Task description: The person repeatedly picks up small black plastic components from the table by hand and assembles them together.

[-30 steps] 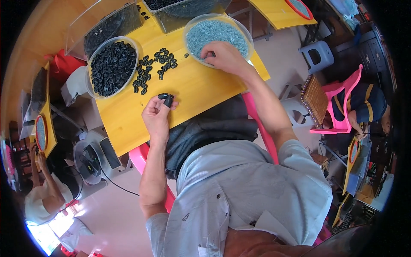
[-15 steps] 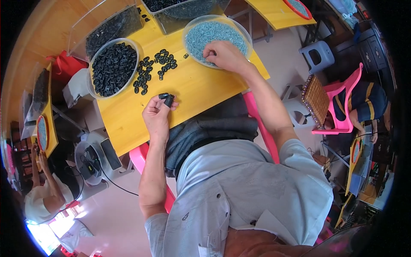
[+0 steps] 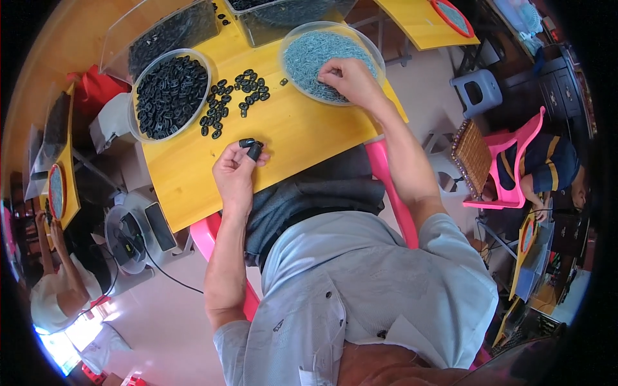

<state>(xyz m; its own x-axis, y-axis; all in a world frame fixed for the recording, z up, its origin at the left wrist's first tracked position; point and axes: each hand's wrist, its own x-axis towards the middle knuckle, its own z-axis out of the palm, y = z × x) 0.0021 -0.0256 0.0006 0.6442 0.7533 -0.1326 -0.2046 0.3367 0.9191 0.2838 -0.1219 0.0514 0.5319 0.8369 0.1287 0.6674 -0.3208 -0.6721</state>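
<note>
My left hand (image 3: 235,172) is held over the near edge of the yellow table (image 3: 290,138), black covers on its thumb and a fingertip. Those fingertips are pinched together; whatever is between them is too small to make out. Out to the right, my right hand (image 3: 355,82) reaches into a clear round bowl (image 3: 381,59) of small silvery-blue screws (image 3: 312,55). Its thumb and fingers are closed at the screws, and their tips are partly hidden. Several small black oval plastic pieces (image 3: 216,116) lie loose between the hands and a second bowl.
The second clear bowl (image 3: 133,116), at the left, is heaped with black plastic pieces (image 3: 170,96). Clear bins (image 3: 293,26) stand along the far side. A pink chair (image 3: 402,206) is under me, and a blue stool (image 3: 475,90) stands right. Other people work at both sides.
My right hand has shifted slightly right within the screw bowl, fingers still pinched. My left hand keeps its pose. The whole view has tilted a little.
</note>
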